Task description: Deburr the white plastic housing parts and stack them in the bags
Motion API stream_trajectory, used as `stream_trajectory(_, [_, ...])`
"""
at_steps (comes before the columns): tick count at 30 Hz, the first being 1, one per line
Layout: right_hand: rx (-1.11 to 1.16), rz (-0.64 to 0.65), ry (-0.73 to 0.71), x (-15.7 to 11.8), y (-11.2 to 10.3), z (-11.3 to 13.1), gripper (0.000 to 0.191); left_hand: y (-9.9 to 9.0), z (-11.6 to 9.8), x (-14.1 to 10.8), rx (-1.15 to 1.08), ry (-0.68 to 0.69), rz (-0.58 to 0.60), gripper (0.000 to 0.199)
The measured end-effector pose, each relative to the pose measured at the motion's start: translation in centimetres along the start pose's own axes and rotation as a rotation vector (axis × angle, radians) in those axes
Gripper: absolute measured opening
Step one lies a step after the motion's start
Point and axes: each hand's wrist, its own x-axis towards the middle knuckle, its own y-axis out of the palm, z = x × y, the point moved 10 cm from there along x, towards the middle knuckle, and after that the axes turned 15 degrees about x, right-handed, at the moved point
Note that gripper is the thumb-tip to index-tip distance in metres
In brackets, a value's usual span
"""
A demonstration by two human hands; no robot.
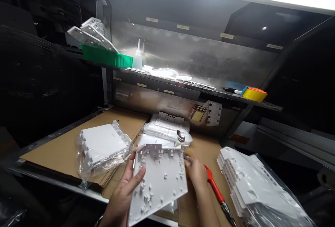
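My left hand (128, 185) grips a white plastic panel (159, 181) by its left edge, thumb on the face turned toward me. Small clips and posts stand out from that face. My right hand (196, 173) is closed beside the panel's upper right edge, its fingers curled and partly hidden; something small and dark shows at the fingertips, but I cannot make out what it is. A yellow thing (188, 153) is partly visible behind that hand. Close to the right wrist lies a red-handled tool (216, 187) with a metal tip.
Bagged white panels (103, 143) lie on cardboard (54, 150) at the left; more bagged panels (253, 185) are stacked at the right. Behind my hands are a metal-capped bottle (181, 139) and clear bags (167, 131). The shelf carries a green bin (107, 58), a squeeze bottle (137, 59) and tape (253, 94).
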Motion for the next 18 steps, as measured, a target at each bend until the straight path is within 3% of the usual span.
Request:
stream_trajectory(2, [0.011,0.015,0.012,-0.5,-0.8,-1.3,0.034,-1.4,-0.7,0.6,-0.085,0.011,0.120,0.082])
stream_trajectory(4, [-0.009,-0.008,0.061,-1.0,-2.8,-3.4,0.048,-3.1,-1.8,1.1,-0.154,0.081,0.242,0.072])
stream_trajectory(7, [-0.092,-0.035,0.188,-2.0,-6.4,-7.6,0.059,-6.1,-2.4,1.5,-0.184,0.150,0.311,0.066])
stream_trajectory(10, [-0.127,0.050,0.301,-3.2,-7.8,-11.7,0.049,-8.8,-1.4,1.0,-0.079,0.130,0.305,0.068])
stream_trajectory(14, [-0.128,0.214,0.419,-3.7,-6.9,-16.0,0.035,-11.5,0.0,-0.3,0.033,0.053,0.253,0.053])
stream_trajectory(16, [-0.110,0.223,0.467,-3.4,-6.9,-16.8,0.037,-12.4,0.3,-0.9,0.047,0.008,0.217,0.050])
stream_trajectory(18, [-0.030,0.158,0.480,-3.1,-7.6,-15.9,0.037,-13.2,0.2,-1.6,0.054,-0.013,0.157,0.049])
